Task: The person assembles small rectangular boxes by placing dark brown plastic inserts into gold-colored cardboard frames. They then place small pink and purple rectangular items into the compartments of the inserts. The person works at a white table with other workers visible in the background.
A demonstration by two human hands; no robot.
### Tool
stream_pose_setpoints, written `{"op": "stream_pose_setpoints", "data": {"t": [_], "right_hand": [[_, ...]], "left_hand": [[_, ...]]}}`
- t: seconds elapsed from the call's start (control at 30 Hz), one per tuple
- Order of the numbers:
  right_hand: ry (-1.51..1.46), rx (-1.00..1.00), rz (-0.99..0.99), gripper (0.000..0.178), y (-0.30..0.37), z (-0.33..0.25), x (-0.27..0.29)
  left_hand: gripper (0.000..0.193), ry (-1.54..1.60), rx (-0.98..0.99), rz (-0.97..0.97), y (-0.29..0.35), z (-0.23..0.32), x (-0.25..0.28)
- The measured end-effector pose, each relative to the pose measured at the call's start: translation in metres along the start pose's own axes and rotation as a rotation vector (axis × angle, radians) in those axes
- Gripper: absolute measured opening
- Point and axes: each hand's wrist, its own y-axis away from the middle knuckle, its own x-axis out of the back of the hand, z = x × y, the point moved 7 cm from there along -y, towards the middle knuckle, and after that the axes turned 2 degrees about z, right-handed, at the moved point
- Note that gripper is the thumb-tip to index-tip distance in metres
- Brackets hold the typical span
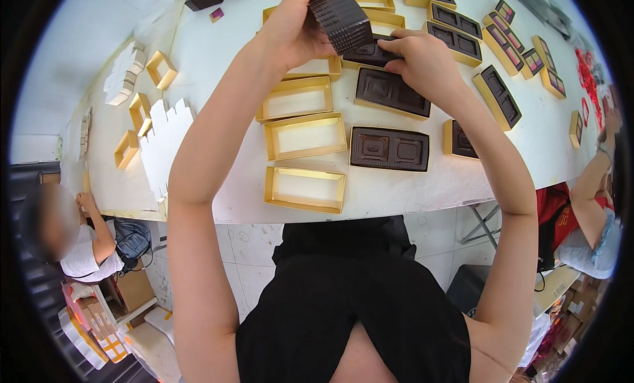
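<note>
My left hand point(290, 36) is closed around a stack of nested dark brown plastic trays point(340, 19), held tilted above the table. Just to its right, my right hand point(426, 62) has its thumb and fingers at the end of one brown plastic tray point(362, 54), which sits at a gold box; the stack partly hides it. Nearer me are two boxes with trays fitted in, a slightly turned one point(389, 92) and a straighter one point(389, 148). Left of these, a column of gold-walled open boxes point(269, 188) holds no trays.
More tray-filled gold boxes point(496, 97) lie to the right, with small filled boxes point(503, 49) beyond. White card blanks point(165, 142) and gold frames point(125, 150) lie left on the white table point(244, 201). One person sits left; another person's arm point(594, 171) shows right, near red ribbon point(586, 79).
</note>
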Motion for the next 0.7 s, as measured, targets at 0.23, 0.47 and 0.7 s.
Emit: {"op": "stream_pose_setpoints", "data": {"t": [0.23,0.47,0.7], "right_hand": [[-0.159,0.076,0.257,0.037,0.004,0.011,-0.011],[-0.13,0.139,0.288,0.028,-0.002,0.03,-0.015],[0.182,0.107,0.22,0.018,-0.001,0.021,-0.004]], "left_hand": [[0.028,0.028,0.045,0.089,-0.002,-0.001,0.008],[0.027,0.02,0.041,0.119,0.004,-0.002,0.008],[0.027,0.096,0.002,0.058,0.003,-0.007,0.003]]}}
